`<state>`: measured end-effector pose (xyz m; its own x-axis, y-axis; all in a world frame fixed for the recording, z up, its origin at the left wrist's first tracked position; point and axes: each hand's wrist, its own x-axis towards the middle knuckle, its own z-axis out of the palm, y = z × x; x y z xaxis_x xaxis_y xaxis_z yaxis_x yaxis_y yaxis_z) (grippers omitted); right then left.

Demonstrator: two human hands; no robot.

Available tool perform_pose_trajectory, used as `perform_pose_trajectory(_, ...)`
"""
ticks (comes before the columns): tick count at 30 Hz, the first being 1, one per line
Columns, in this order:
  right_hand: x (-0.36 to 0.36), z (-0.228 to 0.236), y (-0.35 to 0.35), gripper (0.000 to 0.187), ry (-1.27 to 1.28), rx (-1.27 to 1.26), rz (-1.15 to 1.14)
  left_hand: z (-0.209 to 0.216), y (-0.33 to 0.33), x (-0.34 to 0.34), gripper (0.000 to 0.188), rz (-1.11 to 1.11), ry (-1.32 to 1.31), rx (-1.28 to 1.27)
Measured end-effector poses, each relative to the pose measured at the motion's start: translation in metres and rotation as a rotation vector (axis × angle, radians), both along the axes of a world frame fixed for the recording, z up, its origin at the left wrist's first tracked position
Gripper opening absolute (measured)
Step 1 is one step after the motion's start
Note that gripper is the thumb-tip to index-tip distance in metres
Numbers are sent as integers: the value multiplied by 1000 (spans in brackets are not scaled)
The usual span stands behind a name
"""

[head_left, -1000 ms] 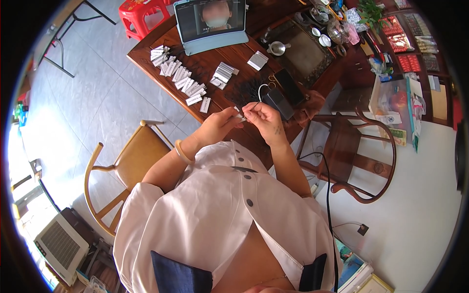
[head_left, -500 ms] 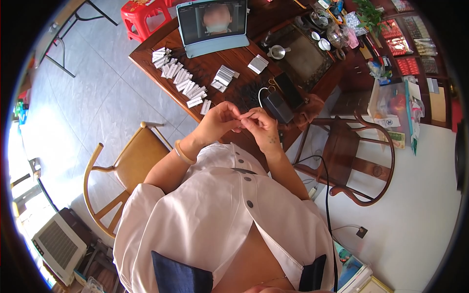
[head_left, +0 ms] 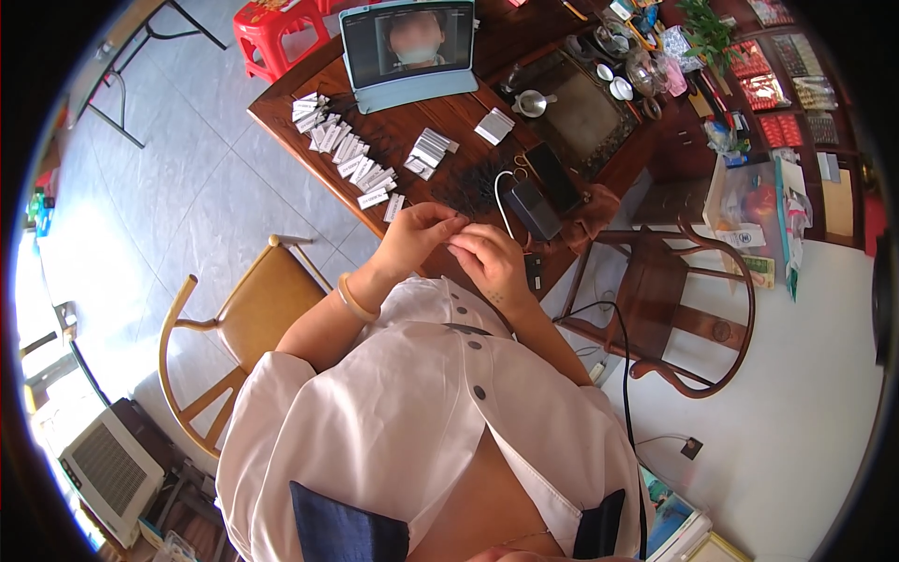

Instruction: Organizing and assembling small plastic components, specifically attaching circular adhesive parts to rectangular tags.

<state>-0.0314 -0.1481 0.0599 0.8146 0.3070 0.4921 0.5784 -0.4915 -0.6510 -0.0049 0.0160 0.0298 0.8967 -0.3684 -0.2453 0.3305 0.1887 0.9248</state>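
Close together over the near edge of the wooden table [head_left: 272, 98], my left hand [head_left: 417, 236] and my right hand [head_left: 496, 264] meet at the fingertips. Both are closed in a pinch. Whatever lies between the fingers is too small or too hidden to make out. Just beyond them is a loose heap of thin black strings [head_left: 466, 187]. White printed tags [head_left: 348, 155], some with black strings, lie in an overlapping row at the left. A stack of grey-white tags [head_left: 431, 153] sits in the middle, and a smaller stack [head_left: 493, 125] farther back.
A tablet [head_left: 412, 47] stands at the back in a pale blue case. Right of the strings are a black box-shaped device [head_left: 532, 210] with a white cable, a dark phone [head_left: 554, 176] and scissors [head_left: 522, 169]. Chairs stand at both sides, one tan [head_left: 272, 304], one dark wood [head_left: 655, 281].
My right hand has turned so its back faces up more, and it has shifted slightly nearer to me. The left fingers have drawn closer together. Things on the table stay put.
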Motion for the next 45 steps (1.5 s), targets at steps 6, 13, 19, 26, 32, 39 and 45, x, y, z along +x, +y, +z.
perform_pose_trajectory(6, -3, -1, -9, 18, 119, 107, -39, 4, -3, -6, 16, 40, -3, -219)
perform_pose_trajectory(13, 10, 7, -35, 19, 445, 230, 60, 30, 9, 0, 14, -285, 139, -110)
perform_pose_trajectory(19, 12, 15, -25, 23, 333, 187, 5, 13, -1, -1, 16, -162, 127, -166)
perform_pose_trajectory(26, 13, 11, -15, 19, 97, 57, -113, 8, 1, -2, 12, -69, 249, -404)
perform_pose_trajectory(32, 13, 14, -12, 15, 151, 113, -79, 0, -1, -3, 11, -50, 209, -436)
perform_pose_trajectory(39, 18, 13, -16, 14, 170, 172, -21, 4, -5, 0, 15, -52, 251, -434)
perform_pose_trajectory(45, 19, 0, -23, 8, 404, 542, -77, 10, -7, 1, 21, -30, 287, -367)
